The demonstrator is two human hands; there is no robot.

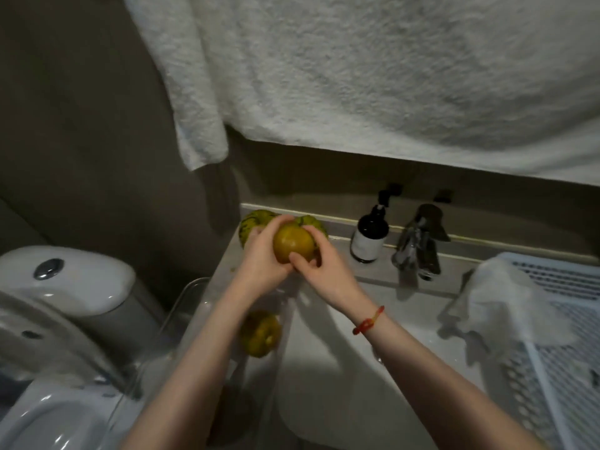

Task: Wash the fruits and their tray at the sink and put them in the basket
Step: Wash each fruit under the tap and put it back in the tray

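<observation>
Both hands hold one round yellow-green fruit (293, 242) above the counter's left end. My left hand (263, 258) cups it from the left and below; my right hand (319, 270) grips it from the right. Behind them lie two green striped fruits (251, 219), partly hidden. Another yellow-green fruit (259, 332) rests in a clear plastic tray (191, 293) at the sink's left, under my left forearm. The white sink basin (328, 368) lies below my right arm. A white slotted basket (565, 319) stands at the right.
A dark pump bottle (370, 237) and a chrome tap (417, 246) stand behind the basin. A white cloth (500, 300) drapes over the basket's left edge. A large white towel (373, 76) hangs overhead. A toilet cistern (68, 280) sits at the left.
</observation>
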